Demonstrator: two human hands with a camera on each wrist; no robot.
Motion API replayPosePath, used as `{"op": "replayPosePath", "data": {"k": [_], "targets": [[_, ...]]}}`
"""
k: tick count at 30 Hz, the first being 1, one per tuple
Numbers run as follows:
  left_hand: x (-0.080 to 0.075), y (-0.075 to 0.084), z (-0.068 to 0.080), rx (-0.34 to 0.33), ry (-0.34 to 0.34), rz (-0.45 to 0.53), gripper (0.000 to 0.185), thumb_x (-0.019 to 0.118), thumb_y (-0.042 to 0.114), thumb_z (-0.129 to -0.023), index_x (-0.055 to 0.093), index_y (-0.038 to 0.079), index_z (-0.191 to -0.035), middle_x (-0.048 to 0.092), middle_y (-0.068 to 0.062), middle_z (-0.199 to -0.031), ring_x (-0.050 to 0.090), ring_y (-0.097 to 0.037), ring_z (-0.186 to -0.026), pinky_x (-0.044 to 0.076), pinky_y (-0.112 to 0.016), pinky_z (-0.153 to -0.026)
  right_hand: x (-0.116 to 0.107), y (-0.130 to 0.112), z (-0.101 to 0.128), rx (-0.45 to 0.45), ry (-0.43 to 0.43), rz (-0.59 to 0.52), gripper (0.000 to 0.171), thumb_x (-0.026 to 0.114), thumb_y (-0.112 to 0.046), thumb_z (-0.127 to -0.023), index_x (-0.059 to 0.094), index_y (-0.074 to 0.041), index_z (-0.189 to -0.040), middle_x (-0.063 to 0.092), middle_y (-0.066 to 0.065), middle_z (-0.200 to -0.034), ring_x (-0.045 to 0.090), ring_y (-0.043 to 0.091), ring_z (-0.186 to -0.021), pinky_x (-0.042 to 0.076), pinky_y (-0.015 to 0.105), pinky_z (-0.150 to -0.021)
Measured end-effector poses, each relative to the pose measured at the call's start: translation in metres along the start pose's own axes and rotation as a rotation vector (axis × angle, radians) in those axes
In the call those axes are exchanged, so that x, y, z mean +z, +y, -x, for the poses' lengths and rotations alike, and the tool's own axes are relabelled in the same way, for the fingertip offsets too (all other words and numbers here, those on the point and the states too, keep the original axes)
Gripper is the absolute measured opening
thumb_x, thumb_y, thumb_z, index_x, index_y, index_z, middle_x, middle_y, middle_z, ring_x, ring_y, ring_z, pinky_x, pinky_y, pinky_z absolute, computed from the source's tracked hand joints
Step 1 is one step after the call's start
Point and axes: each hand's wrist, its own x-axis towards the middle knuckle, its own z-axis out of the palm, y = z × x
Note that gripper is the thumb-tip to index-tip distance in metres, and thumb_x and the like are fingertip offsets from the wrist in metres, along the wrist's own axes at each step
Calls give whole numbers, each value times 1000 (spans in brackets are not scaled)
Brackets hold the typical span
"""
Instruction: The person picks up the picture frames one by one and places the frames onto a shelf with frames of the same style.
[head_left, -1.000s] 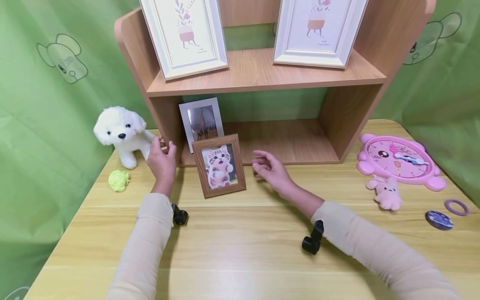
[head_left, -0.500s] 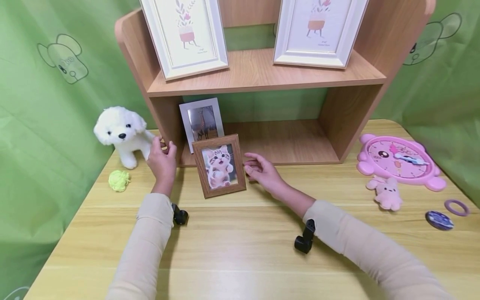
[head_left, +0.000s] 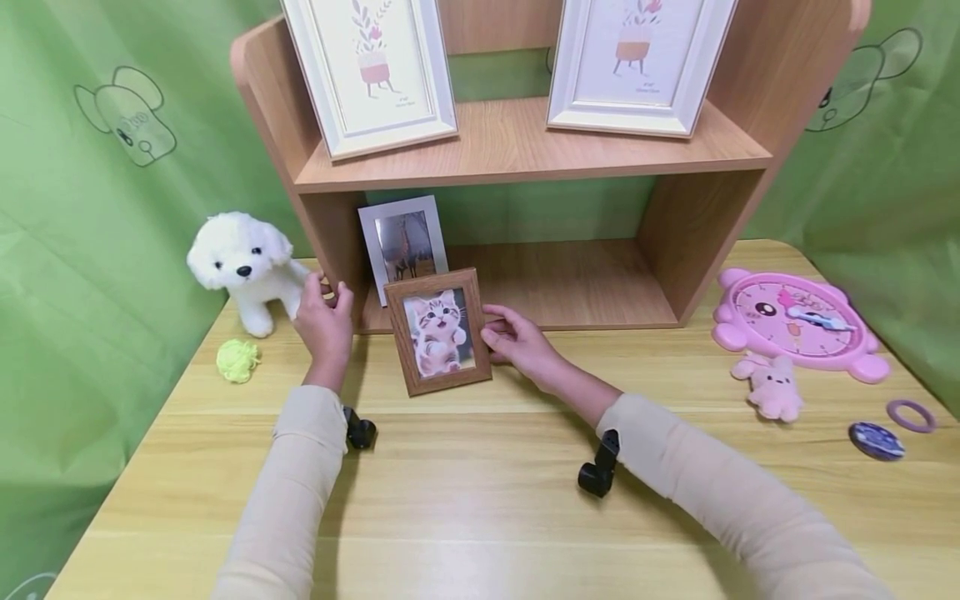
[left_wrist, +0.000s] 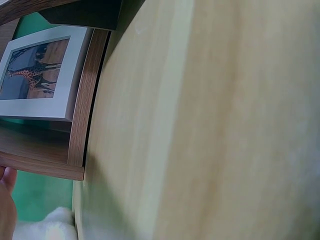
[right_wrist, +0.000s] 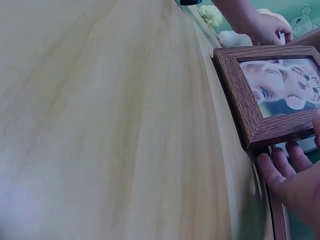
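In the head view a brown wood-grain picture frame (head_left: 412,385) with a kitten photo stands tilted back on the table, before the lower shelf. My right hand (head_left: 525,350) holds its right edge. The right wrist view shows several fingertips (right_wrist: 272,172) behind that edge, the thumb partly cut off at the border. My left hand (head_left: 325,325) stays by the left side panel (head_left: 327,225) of the wooden shelf, fingers loosely curled, a gap between thumb and forefinger. Behind the brown frame leans a white picture frame (left_wrist: 65,95) with a giraffe photo, partly hidden in the head view.
Two large white frames (head_left: 442,117) stand on the upper shelf (head_left: 502,142). A white plush dog (head_left: 240,250) and a yellow-green yarn ball (head_left: 237,360) are at left. At right lie a pink clock (head_left: 795,333), a pink plush toy (head_left: 776,390), a purple ring (head_left: 892,410) and a blue disc (head_left: 876,442).
My right hand has moved left, from beside the brown picture frame to its right edge. The left hand and the brown picture frame have stayed in place.
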Motion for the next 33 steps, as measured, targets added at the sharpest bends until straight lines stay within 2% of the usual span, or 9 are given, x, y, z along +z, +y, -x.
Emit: {"op": "replayPosePath", "data": {"k": [9,20,33], "targets": [[0,0,0,0,0,-4,24,58,16,-84,57,3,-105,66,-13,-90,67,-26,-76,55,-35,-71,4,-2,-4,31,-17,-10,52,50,-8,-94,30,-5,-142,45,23,-122,49,31,-107,53,42,-83],[1,0,0,6,9,-2,25,58,16,-84,57,2,-105,65,-13,-89,67,-26,-75,55,-35,-70,5,2,-8,14,37,-34,54,53,4,-90,35,-6,-140,48,19,-109,54,23,-92,55,39,-76],[0,1,1,9,14,-7,25,58,15,-84,58,2,-105,65,-13,-89,67,-26,-74,55,-36,-71,6,2,-10,-11,34,-49,51,52,8,-89,37,-1,-137,50,18,-104,55,17,-84,56,40,-72]]}}
